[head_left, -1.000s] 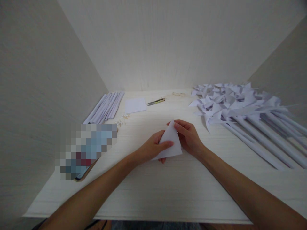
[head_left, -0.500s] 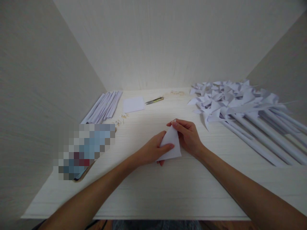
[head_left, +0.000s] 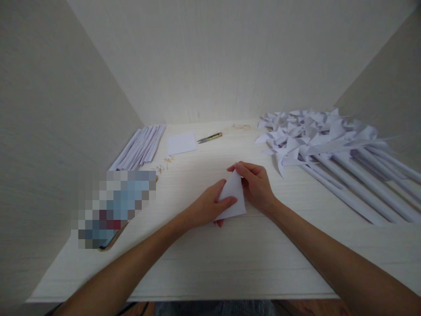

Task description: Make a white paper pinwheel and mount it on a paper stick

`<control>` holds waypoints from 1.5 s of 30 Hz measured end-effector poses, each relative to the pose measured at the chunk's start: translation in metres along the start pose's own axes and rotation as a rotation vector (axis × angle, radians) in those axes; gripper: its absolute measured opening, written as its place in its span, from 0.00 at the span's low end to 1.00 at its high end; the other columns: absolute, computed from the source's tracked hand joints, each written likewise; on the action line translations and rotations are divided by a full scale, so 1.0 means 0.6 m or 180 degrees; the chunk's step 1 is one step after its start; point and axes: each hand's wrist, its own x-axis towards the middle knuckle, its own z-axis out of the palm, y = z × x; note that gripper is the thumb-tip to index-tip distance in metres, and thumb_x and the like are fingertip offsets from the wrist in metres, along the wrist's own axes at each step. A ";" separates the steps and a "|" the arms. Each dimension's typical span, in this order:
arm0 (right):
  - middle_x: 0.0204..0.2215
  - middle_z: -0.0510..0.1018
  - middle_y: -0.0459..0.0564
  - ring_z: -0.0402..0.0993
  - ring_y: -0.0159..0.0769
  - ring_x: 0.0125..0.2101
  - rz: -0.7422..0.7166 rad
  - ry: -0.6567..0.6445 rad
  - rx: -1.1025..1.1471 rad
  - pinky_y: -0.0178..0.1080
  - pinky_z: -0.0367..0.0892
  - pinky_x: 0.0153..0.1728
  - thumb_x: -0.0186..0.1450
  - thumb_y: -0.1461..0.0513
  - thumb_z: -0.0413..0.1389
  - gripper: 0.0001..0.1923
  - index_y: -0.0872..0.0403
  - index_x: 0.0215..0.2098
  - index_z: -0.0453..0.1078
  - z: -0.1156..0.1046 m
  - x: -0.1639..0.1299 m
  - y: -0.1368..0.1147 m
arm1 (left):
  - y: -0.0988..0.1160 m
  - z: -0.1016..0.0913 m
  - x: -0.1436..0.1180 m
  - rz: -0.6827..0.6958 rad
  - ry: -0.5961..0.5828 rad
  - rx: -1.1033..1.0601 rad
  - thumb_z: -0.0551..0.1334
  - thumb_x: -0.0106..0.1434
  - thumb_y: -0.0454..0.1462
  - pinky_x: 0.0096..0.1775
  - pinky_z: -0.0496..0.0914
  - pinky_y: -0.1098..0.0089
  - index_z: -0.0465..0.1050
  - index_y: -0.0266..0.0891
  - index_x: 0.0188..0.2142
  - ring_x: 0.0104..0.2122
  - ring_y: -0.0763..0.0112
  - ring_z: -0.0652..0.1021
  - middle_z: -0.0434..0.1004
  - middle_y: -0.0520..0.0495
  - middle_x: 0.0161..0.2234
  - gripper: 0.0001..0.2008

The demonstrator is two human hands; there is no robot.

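A piece of white paper (head_left: 233, 193), folded or tapering to a point at the top, is held just above the table in front of me. My left hand (head_left: 213, 204) grips its lower left part, thumb lying across the front and fingers behind. At the upper corner, my right hand (head_left: 255, 182) pinches the paper between thumb and index finger. The other right fingers are curled behind and partly hidden. Whether the paper has several layers I cannot tell.
Paper pinwheels (head_left: 309, 136) with rolled paper sticks (head_left: 358, 184) are heaped on the right. At the left lie rolled paper tubes (head_left: 140, 147) and a blurred phone-like device (head_left: 121, 206). Thread snips (head_left: 209, 138) rest beside white paper squares (head_left: 181, 143); small bits (head_left: 164, 163) lie nearby.
The view has shifted very slightly. Both hands keep their hold on the paper, the right thumb and finger still closed on its top corner.
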 end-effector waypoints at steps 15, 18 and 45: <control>0.15 0.63 0.42 0.52 0.25 0.17 -0.0283 -0.0065 -0.0269 0.33 0.48 0.17 0.56 0.57 0.54 0.10 0.53 0.24 0.74 -0.002 -0.002 -0.002 | -0.001 0.002 -0.001 -0.0021 0.0028 -0.0080 0.56 0.55 0.42 0.10 0.62 0.77 0.57 0.37 0.38 0.12 0.80 0.66 0.62 0.56 0.22 0.14; 0.16 0.63 0.42 0.53 0.26 0.17 -0.0289 -0.0061 -0.0301 0.33 0.48 0.17 0.56 0.57 0.53 0.11 0.54 0.24 0.74 -0.001 -0.002 -0.003 | -0.003 0.001 0.000 -0.0003 0.0035 -0.0069 0.56 0.55 0.42 0.10 0.62 0.77 0.57 0.37 0.37 0.12 0.80 0.66 0.63 0.56 0.22 0.14; 0.14 0.64 0.41 0.53 0.25 0.17 -0.0294 -0.0008 -0.0205 0.32 0.47 0.17 0.53 0.57 0.57 0.10 0.55 0.20 0.71 -0.005 0.003 -0.001 | -0.008 0.002 0.003 0.0112 0.0004 0.0103 0.55 0.56 0.42 0.10 0.60 0.78 0.57 0.38 0.34 0.11 0.79 0.66 0.64 0.56 0.20 0.11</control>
